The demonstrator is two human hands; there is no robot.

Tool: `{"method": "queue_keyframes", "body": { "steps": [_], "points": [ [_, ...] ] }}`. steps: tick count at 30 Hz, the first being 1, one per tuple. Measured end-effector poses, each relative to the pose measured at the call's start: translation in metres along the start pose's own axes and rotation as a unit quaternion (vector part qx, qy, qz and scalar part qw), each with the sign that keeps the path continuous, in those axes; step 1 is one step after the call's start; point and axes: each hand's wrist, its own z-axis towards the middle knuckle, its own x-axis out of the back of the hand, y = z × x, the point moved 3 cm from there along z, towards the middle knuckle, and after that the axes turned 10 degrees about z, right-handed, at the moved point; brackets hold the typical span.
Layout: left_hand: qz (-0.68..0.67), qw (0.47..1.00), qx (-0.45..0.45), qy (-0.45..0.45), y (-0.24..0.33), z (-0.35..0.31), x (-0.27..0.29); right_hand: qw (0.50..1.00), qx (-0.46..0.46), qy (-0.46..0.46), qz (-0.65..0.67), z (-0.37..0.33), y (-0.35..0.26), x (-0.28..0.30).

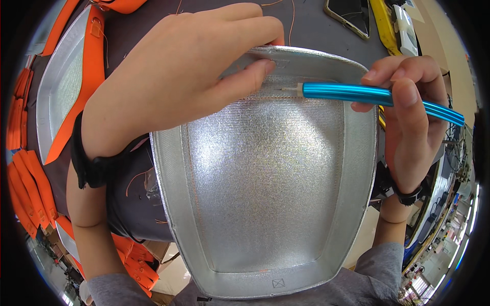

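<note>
- Left hand [189, 76]: pinching far rim [316, 54] of silver panel [265, 194], thumb inside.
- Right hand [414, 125]: closed round blue tool [347, 93], tip [291, 90] near panel's seam [268, 97].
- Beyond panel: dark tabletop [311, 25], phone [351, 18] at right.

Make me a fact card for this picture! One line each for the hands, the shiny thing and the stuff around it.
Left hand: grips the far edge of the silvery panel, thumb inside
Right hand: holds a blue pen-shaped tool
Tool: thin tip pointing left; can't tell whether it touches
Shiny panel: raised sides, stitched lines
Left side: orange strips, another silvery piece with an orange band
Far right: phone, yellow object
</note>
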Motion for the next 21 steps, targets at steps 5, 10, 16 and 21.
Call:
{"method": "queue_keyframes", "body": {
  "steps": [5, 10, 16, 21],
  "points": [
    [0.0, 1.0, -0.002, 0.001, 0.0, 0.0006, -0.0003, 1.0, 0.001, 0.0, -0.002, -0.0002, -0.001, -0.0005],
    [-0.005, 1.0, -0.001, -0.002, 0.0006, 0.0003, 0.0008, 1.0, -0.007, 0.004, 0.002, -0.0008, -0.002, -0.0014],
    [-0.008, 1.0, -0.001, 0.001, 0.0004, 0.0006, 0.0012, 1.0, -0.007, -0.002, 0.008, -0.0004, -0.0015, -0.0011],
    [-0.005, 1.0, -0.006, 0.001, -0.001, 0.0017, 0.0006, 1.0, -0.009, 0.003, 0.008, 0.0003, -0.001, -0.001]
  ]
}}
